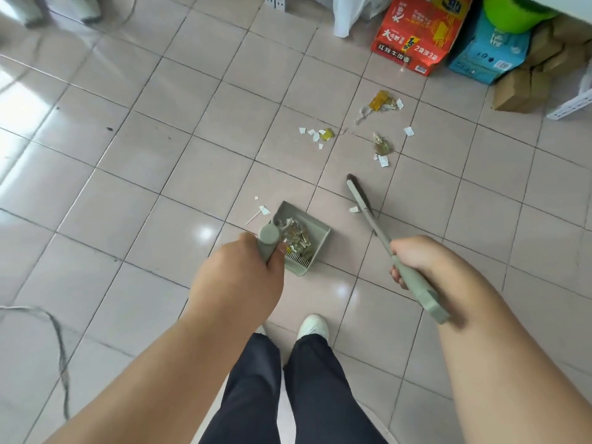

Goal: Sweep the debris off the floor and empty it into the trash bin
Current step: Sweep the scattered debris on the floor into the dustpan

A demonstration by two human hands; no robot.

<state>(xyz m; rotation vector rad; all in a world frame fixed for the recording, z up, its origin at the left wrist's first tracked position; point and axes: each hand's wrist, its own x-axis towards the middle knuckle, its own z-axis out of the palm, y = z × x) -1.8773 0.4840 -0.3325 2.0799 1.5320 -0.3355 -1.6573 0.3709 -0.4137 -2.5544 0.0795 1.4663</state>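
The right hand (413, 257) grips the broom (368, 209), its head pointing far toward scattered debris (381, 145) lying beyond it, while the left hand (246, 267) clasps the partly filled dustpan (315, 235) near-left of that litter.

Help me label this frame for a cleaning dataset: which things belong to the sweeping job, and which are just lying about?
Part of the job:
- broom in the right hand
- dustpan held by the left hand, already holding some scraps
- paper and wrapper debris on the tiles

Just lying about:
- red carton
- blue box
- green tub
- grey cable
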